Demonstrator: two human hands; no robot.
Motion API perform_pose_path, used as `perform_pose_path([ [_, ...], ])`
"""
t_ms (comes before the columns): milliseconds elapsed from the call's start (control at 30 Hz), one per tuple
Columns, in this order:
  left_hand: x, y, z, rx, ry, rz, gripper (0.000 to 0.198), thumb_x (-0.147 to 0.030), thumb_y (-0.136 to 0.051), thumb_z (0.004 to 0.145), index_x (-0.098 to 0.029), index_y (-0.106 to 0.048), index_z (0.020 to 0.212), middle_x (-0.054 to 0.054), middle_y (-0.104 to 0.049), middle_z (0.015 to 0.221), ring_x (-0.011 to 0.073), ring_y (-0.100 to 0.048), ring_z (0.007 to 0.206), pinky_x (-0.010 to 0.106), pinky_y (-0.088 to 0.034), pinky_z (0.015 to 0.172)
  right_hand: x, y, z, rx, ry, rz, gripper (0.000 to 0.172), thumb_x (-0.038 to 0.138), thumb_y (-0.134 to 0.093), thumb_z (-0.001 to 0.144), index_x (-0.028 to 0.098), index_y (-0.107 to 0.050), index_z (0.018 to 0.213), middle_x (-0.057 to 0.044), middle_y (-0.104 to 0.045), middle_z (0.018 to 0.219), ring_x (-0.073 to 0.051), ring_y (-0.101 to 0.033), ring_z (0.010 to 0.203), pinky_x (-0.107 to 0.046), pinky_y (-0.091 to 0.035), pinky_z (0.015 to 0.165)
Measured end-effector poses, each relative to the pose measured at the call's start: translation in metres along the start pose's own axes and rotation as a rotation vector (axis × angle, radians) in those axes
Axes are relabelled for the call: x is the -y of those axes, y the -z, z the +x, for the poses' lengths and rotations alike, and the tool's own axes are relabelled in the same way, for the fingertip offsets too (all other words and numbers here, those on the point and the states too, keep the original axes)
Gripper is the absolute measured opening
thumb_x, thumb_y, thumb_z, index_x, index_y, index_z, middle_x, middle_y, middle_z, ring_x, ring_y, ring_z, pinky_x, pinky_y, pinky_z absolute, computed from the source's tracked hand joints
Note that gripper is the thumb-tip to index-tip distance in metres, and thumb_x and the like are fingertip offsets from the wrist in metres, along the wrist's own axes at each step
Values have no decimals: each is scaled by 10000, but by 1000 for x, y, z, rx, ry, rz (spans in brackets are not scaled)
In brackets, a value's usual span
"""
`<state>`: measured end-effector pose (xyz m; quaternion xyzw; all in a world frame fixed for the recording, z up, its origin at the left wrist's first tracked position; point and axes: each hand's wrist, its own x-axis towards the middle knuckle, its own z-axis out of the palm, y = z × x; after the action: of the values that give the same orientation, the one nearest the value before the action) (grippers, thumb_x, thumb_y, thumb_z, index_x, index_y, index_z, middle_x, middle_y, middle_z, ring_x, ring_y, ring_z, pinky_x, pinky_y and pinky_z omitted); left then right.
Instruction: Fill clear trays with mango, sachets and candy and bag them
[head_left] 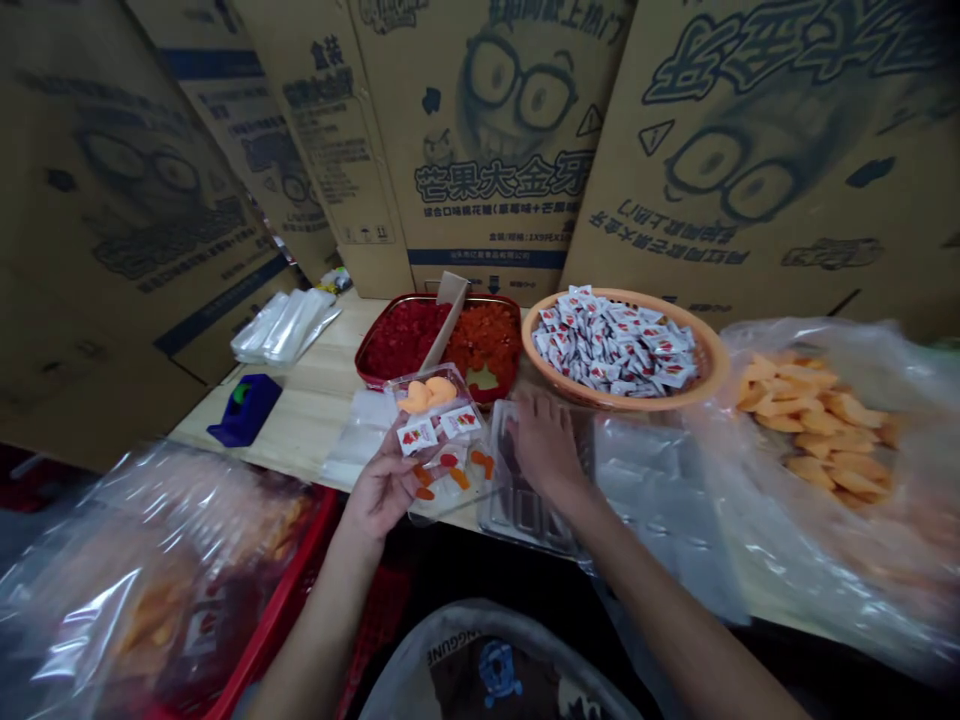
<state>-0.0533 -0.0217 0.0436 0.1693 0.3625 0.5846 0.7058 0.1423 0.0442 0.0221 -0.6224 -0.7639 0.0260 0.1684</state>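
My left hand (384,488) is closed on the left edge of a filled clear plastic tray (454,392), holding it tilted above the table. Orange sweets lie in its top compartment, two printed sachets (459,421) across the middle, and orange and red gummy pieces (460,478) in the lower part. My right hand (546,447) is over the empty clear plastic trays (523,512) lying at the table's front edge. Its fingers are bent and pinch the far edge of a tray; the fingertips are partly hidden and slightly blurred.
Behind my hands stand a red container (362,362) of red and orange gummies with a divider, and an orange basket (716,362) of sachets. Orange sweets (832,425) fill a plastic bag at right. A blue tape dispenser (246,412), a red crate (319,535) and cardboard boxes (495,200) surround the table.
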Motion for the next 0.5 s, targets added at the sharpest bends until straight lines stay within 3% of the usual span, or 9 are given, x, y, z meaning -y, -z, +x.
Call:
perform_pose_path([
  [200,-6,19,-5,10,19,-41,806,34,-470,649,-330,-285,1343,34,-552,1219,242,-508,1137,498,-357,978,10,-37,9,-18,-137,-75,459,343,-356,890,67,-425,1251,-251,-416,1300,-367,-337,1222,-592,-159,978],
  [333,-12,33,-7,10,22,-35,791,18,-470,651,-325,-287,1340,35,-563,1208,243,-512,1132,505,-341,985,12,-43,11,-37,-102,-155,418,349,-345,897,85,-474,1196,-226,-485,1229,-345,-371,1184,-562,-167,974],
  [500,-16,47,-9,21,36,-62,785,9,-472,649,-312,-281,1339,44,-590,1161,247,-538,1098,509,-340,981,5,-49,15,-79,-30,-230,379,366,-347,898,108,-512,1121,-163,-567,1026,-287,-461,998,-468,-233,929],
])
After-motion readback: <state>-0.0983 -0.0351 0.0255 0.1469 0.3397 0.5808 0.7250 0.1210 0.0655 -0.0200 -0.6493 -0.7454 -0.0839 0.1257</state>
